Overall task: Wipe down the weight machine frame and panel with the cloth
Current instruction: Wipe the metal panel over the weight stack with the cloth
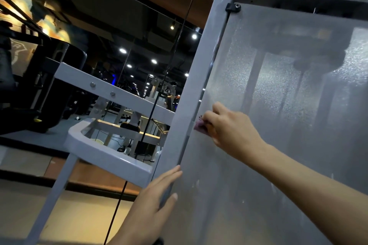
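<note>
Mid-wipe — right hand (225, 125) pinches the cloth (199, 125) against the panel (278, 105), left hand (159, 195) flat on the frame (199, 75) — next, probably sweep right

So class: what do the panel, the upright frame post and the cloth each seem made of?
Panel: probably frosted plastic; blurred shapes show through. Frame post: likely painted metal; smooth grey sheen, bolted. Cloth: pinkish fabric, mostly hidden by the right hand.

frame: grey upright post (201, 61) of the weight machine, left hand (157, 195) flat on it
panel: frosted sheet (278, 105), right hand (227, 127) pressing pink cloth (199, 125) at its edge
</note>
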Tool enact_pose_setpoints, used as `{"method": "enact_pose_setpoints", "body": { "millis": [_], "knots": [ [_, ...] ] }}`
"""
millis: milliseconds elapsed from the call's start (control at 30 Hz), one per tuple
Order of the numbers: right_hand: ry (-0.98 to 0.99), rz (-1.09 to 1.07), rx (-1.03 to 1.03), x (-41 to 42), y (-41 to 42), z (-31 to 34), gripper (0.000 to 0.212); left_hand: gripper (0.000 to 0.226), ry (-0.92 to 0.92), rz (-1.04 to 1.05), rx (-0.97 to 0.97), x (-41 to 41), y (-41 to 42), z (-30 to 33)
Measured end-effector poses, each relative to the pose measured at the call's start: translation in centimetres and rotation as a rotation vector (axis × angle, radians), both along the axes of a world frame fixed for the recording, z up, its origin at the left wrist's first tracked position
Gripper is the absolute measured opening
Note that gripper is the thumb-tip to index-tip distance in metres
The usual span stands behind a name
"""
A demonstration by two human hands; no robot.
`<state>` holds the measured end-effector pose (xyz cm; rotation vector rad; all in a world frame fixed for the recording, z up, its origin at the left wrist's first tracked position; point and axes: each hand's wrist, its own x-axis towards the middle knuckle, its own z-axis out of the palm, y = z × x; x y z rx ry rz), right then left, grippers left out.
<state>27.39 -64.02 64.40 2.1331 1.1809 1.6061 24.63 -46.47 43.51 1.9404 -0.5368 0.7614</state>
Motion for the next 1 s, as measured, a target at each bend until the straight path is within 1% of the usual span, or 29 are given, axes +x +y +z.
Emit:
{"method": "enact_pose_setpoints", "body": {
  "millis": [100,167,233,300,367,433,533,600,667,733,867,933,1000],
  "knots": [
    [-0.035,-0.011,0.001,0.3,-0.2,1.1,0.035,0.05,0.016,-0.044,-0.09,-0.1,-0.2,-0.9],
    [-0.068,0.007,0.053,-0.2,-0.2,3.1,0.043,0.048,0.032,-0.081,-0.175,-0.2,-0.2,-1.4],
    [-0.064,0.01,0.121,-0.4,-0.3,4.0,0.038,0.046,0.089,-0.127,-0.272,-0.4,-0.2,-1.8],
    [-0.049,0.016,0.115,-0.4,-0.4,2.9,0.032,0.044,0.133,-0.156,-0.318,-0.6,-0.1,-2.3],
    [-0.028,-0.006,0.021,0.0,-0.5,0.8,0.03,0.043,0.156,-0.17,-0.345,-0.7,-0.2,-2.7],
    [0.0,-0.037,-0.056,0.3,-0.7,-0.2,0.037,0.044,0.167,-0.184,-0.37,-0.6,-0.4,-3.0],
    [-0.017,-0.012,0.002,-0.1,-0.9,2.2,0.042,0.045,0.168,-0.197,-0.409,-0.5,-0.6,-3.2],
    [-0.015,-0.003,0.102,-0.4,-1.0,4.4,0.04,0.044,0.162,-0.216,-0.434,-0.5,-0.6,-3.3],
    [-0.018,0.0,0.146,-0.5,-0.9,4.9,0.035,0.046,0.169,-0.232,-0.449,-0.5,-0.7,-3.5],
    [-0.023,0.007,0.099,-0.6,-0.8,3.1,0.034,0.049,0.179,-0.25,-0.454,-0.7,-1.0,-3.6],
    [0.043,-0.04,-0.07,-0.2,-1.1,-1.0,0.043,0.052,0.2,-0.245,-0.453,-1.0,-1.3,-3.5],
    [0.035,-0.054,-0.073,-0.2,-1.1,-0.1,0.045,0.051,0.204,-0.241,-0.456,-1.0,-1.3,-3.4],
    [0.021,-0.035,-0.008,-0.5,-0.9,1.9,0.045,0.052,0.215,-0.25,-0.455,-1.1,-1.2,-3.5]
  ]
}}
